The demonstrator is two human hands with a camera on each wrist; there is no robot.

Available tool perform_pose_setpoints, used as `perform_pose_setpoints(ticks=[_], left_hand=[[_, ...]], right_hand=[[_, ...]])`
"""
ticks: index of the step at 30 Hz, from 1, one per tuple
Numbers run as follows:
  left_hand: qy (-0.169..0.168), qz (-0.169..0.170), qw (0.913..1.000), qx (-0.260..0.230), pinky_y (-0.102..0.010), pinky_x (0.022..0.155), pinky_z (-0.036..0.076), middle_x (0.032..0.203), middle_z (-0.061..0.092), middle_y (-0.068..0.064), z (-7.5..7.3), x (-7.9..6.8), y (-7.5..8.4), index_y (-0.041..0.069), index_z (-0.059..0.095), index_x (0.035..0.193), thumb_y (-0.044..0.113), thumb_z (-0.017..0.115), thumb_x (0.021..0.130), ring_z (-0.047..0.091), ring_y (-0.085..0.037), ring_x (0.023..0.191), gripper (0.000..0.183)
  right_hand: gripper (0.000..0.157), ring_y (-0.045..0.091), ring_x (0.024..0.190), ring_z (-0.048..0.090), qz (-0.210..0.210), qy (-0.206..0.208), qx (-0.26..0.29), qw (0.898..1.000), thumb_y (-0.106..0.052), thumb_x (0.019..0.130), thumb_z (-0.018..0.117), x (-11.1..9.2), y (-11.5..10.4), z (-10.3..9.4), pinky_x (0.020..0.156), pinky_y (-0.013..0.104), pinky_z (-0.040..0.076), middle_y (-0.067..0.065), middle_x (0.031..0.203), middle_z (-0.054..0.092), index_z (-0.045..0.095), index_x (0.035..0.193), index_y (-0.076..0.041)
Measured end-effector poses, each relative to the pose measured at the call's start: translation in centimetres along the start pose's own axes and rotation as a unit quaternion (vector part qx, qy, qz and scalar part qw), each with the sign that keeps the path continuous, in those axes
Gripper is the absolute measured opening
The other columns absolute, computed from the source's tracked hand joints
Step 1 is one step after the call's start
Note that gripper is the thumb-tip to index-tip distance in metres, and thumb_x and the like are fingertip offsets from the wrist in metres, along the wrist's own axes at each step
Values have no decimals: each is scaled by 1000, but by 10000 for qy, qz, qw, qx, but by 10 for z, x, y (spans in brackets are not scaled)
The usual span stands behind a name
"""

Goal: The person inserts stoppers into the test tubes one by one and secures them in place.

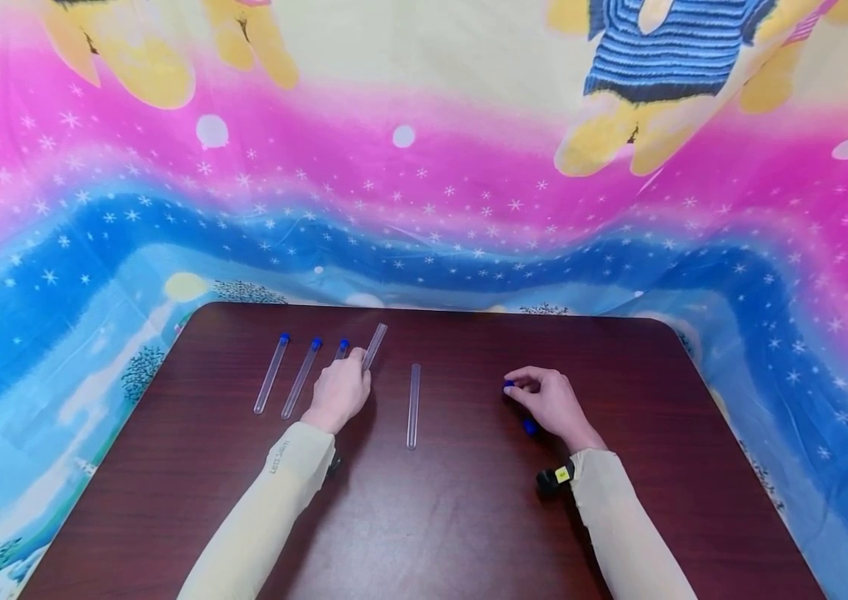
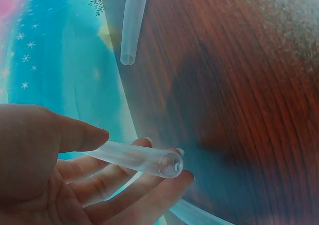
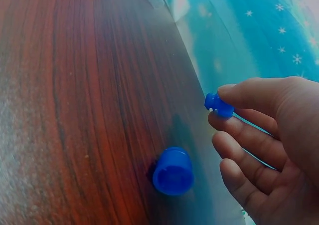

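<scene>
My left hand (image 1: pixel 340 390) holds a clear test tube (image 1: pixel 376 342) between thumb and fingers. In the left wrist view that tube (image 2: pixel 144 160) lies across the fingers, its rounded end toward the camera. My right hand (image 1: pixel 550 403) pinches a small blue stopper (image 3: pixel 219 105) between thumb and index finger. Below that hand a second blue stopper (image 3: pixel 173 171) lies on the table, its hollow end showing. Another uncapped tube (image 1: pixel 413 407) rests on the table between the two hands.
Left of the left hand, blue-capped tubes lie in a row: one at the far left (image 1: pixel 271 375), another (image 1: pixel 301 379) beside it, and a third (image 1: pixel 343 346) partly hidden by the hand. The dark wooden table (image 1: pixel 454 517) borders a patterned cloth (image 1: pixel 424 183) behind and at both sides.
</scene>
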State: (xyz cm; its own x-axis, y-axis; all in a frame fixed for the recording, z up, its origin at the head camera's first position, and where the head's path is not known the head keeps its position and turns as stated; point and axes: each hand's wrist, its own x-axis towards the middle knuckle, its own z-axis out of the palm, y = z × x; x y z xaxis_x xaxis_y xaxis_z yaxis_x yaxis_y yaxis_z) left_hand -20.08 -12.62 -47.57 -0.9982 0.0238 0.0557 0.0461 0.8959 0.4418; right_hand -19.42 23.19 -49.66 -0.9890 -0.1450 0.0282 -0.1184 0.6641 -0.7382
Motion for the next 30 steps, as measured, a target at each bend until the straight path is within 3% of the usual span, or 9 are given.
perform_pose_setpoints(ticks=[9, 21, 30], left_hand=[[14, 147, 9997, -207, -56, 73, 54, 113, 70, -19, 0, -1, -1, 10, 58, 133, 17, 63, 101, 69, -42, 91, 33], [335, 500, 9977, -308, -56, 69, 53, 112, 71, -11, -2, -1, 1, 17, 57, 136, 12, 65, 98, 69, -40, 88, 39], [375, 544, 9969, -422, -56, 73, 53, 115, 71, -8, -2, -1, 4, 16, 61, 131, 15, 68, 98, 69, -39, 93, 33]], right_hand=[[25, 20, 85, 63, -24, 67, 46, 10000, -19, 95, 75, -1, 0, 0, 77, 40, 52, 1, 102, 71, 75, 118, -10], [27, 22, 89, 67, -63, 272, 62, 9996, -16, 95, 75, 1, -1, -1, 82, 43, 54, 6, 104, 72, 75, 120, -7], [28, 20, 90, 68, -35, 255, 55, 9997, -24, 95, 75, 1, -3, -2, 84, 43, 54, 3, 106, 73, 76, 120, -10]])
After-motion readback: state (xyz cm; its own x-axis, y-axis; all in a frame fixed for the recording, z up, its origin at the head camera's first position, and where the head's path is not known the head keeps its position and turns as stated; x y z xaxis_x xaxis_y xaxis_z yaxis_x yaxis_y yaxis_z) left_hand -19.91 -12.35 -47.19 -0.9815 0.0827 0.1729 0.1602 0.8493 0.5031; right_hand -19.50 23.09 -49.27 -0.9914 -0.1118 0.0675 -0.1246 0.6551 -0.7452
